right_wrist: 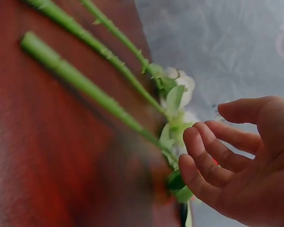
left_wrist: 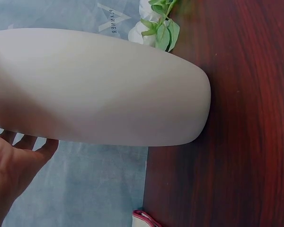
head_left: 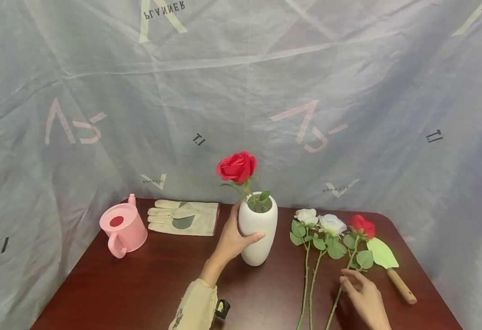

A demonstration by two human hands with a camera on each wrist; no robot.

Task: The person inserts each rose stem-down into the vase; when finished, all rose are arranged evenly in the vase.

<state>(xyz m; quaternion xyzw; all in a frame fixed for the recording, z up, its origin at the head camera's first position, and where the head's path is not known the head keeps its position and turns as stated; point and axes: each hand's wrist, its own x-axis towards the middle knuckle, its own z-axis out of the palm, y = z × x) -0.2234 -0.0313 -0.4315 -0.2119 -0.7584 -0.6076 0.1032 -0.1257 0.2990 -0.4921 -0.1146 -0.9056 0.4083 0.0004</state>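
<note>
One smooth, white, oval vase [head_left: 259,238] stands roughly upright near the middle of the dark reddish-brown wooden table [head_left: 141,293]. Your left hand [head_left: 231,240] grips its side, thumb across the front and fingers reaching behind, presumably to steady it. From its mouth rises a full red rose with green leaves [head_left: 237,167], leaning left, probably because the opening is far wider than the stem. Your right hand [head_left: 364,293], loosely bent with thumb apart, is at the stem of a second, long-stemmed red rose [head_left: 362,226], apparently without gripping it. Two white, green-leaved roses [head_left: 332,224] lie alongside, stems towards you, likely for easy reach. A light-green trowel with a wooden handle [head_left: 383,254], a pale pink watering can [head_left: 131,229] and a cream fabric glove [head_left: 202,221] sit further out, perhaps to keep them out of your way.
</note>
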